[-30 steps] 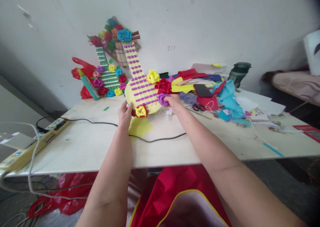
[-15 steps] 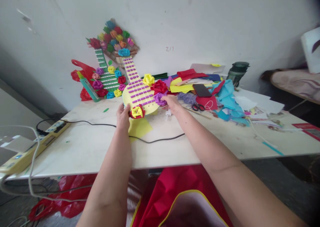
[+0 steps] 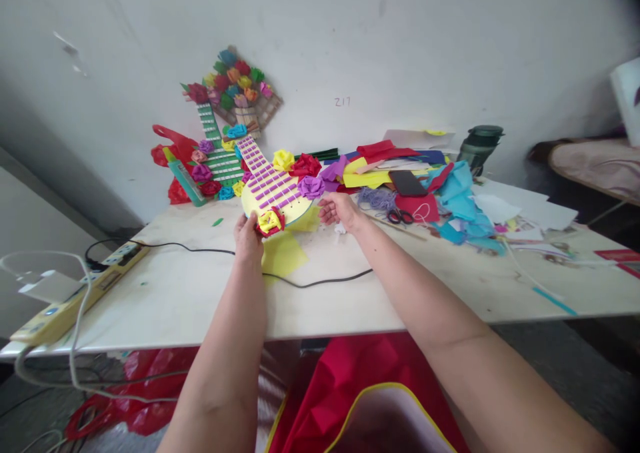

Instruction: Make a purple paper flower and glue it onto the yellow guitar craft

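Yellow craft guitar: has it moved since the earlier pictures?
Yes: the yellow craft guitar has tipped down and slightly left; its blue flower, first higher than the wall number, is now lower.

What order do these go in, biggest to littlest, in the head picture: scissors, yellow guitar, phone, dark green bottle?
1. yellow guitar, biggest by far
2. dark green bottle
3. phone
4. scissors, littlest

- A pale wall [image 3: 450, 46] filled the upper frame, scuffed at upper left, with small writing [image 3: 343, 101] above centre.
- A whitish table [image 3: 175, 300] spanned the middle.
- Grey floor [image 3: 540, 366] showed at lower right.
- Soft light fell across the wall.
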`<state>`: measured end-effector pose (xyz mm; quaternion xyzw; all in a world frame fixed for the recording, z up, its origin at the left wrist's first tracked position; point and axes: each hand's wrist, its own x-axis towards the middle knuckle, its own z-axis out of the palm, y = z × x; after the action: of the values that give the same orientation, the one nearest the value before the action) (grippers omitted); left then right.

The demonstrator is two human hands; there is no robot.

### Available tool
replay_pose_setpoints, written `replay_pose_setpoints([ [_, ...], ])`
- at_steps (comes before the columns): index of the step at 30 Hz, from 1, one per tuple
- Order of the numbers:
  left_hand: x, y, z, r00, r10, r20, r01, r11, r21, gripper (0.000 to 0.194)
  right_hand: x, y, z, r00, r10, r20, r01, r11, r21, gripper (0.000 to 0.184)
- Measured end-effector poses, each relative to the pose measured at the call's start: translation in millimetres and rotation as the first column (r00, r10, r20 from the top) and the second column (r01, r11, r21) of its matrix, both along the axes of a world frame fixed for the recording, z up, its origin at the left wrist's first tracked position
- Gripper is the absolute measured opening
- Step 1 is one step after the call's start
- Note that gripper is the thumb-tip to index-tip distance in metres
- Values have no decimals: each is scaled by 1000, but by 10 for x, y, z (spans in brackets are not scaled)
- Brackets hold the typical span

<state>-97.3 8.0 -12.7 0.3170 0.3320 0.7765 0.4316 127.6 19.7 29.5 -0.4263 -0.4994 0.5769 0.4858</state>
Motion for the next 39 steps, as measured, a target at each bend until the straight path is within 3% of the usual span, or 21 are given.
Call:
replay_pose_setpoints([
  [4,16,-5,13,1000,7,5,-7,1000,-10,23,-58,-44,-16,997,49,63,-51,998,33,6],
  [8,31,-22,36,1000,9,13,-8,999,-33,22,-91,-59,-54,987,41,156,-60,991,118,8],
  [12,19,-25,46,998,39,44,-35,996,-79,21,-91,-74,-68,994,57,93,-75,976,204,9],
  [18,-12,4,27,998,52,43,-46,992,-119,22,-111,-63,-80,997,39,61,-46,991,126,18],
  [27,25,-21,54,997,40,60,-34,994,-100,22,-209,-134,-123,975,218,32,-220,972,80,34],
  [31,29,-12,52,996,57,66,-49,993,-112,23,-215,-157,-128,969,241,57,-246,960,131,33],
  [33,20,-4,41,997,53,59,-47,994,-100,23,-201,-145,-120,977,203,66,-212,962,173,33],
  [35,4,5,26,998,46,51,-41,995,-90,23,-179,-102,-114,995,89,38,-95,975,200,32],
  [37,-10,12,14,998,45,43,-42,995,-87,23,-153,-33,-114,993,-115,-25,118,974,195,30],
  [39,-16,13,13,998,45,34,-42,995,-87,23,-130,37,-113,938,-341,-64,347,921,179,24],
])
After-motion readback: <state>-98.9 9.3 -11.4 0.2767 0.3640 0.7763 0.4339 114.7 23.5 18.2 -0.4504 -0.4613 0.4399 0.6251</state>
